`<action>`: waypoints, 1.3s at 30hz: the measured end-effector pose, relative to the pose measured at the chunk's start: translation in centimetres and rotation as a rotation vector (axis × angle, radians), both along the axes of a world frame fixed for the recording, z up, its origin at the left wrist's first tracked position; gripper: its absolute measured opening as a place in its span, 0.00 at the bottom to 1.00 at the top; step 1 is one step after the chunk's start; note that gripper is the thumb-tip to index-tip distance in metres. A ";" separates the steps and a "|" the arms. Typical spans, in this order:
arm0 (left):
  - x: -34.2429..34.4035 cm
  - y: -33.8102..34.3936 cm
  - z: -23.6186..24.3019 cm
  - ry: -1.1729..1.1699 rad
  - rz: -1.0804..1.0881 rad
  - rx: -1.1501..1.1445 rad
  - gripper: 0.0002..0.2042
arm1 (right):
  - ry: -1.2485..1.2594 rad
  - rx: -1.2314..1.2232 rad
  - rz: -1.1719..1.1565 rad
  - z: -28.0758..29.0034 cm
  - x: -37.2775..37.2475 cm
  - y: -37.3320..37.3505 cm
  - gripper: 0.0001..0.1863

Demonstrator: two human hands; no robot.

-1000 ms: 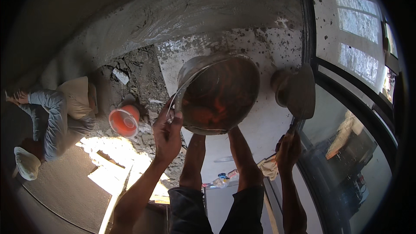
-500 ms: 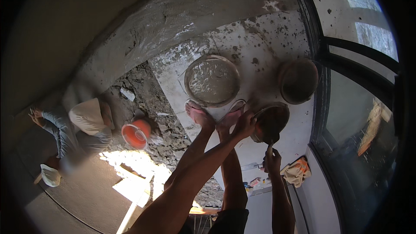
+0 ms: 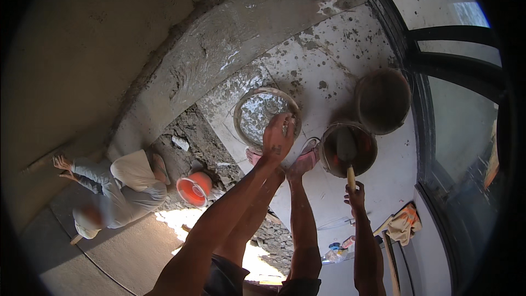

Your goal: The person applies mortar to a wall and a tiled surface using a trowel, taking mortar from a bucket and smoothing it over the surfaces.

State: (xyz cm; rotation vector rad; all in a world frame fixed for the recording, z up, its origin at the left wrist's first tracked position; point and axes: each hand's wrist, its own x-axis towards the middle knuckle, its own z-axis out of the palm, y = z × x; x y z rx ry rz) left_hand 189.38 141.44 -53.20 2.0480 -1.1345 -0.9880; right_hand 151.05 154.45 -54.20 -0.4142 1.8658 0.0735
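Observation:
My left hand (image 3: 278,136) is over the near right part of a bucket of wet grey mortar (image 3: 257,114). Its fingers are curled, and what they hold, if anything, is hidden. In my right hand (image 3: 355,195) is the pale wooden handle of a trowel (image 3: 350,177). The trowel's flat grey blade reaches into a dark bucket (image 3: 327,159), whose inside is smeared and shows some red. My feet in pink-strapped sandals stand just behind the mortar bucket.
Another dark bucket (image 3: 383,101) stands by the black window frame (image 3: 422,104). An orange bucket (image 3: 194,189) sits on broken rubble at left. A co-worker (image 3: 129,194) crouches by the wall, hands against it. A stained cloth (image 3: 404,225) lies at lower right.
My left hand has let go of the dark bucket and moved left over the mortar bucket. The dark bucket, tilted before, now stands more upright with the trowel in it. My view has shifted.

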 end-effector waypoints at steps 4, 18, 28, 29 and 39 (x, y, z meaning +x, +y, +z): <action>11.5 0.5 2.0 -0.747 0.167 0.144 0.24 | -0.063 -0.015 -0.075 1.0 0.0 0.3 0.32; 5.9 4.2 3.8 0.215 0.358 0.397 0.16 | 0.480 -0.593 0.148 5.1 0.0 0.5 0.24; 5.6 -2.1 21.6 0.237 0.038 0.536 0.20 | -0.472 -0.518 -0.297 10.0 12.1 -14.4 0.26; 6.0 -4.1 25.3 0.202 -0.094 0.580 0.19 | -0.554 -0.430 -0.405 8.6 13.0 -16.3 0.30; 21.1 -18.2 38.8 0.397 -0.566 0.325 0.17 | -1.589 0.164 -0.946 9.1 28.1 -26.9 0.33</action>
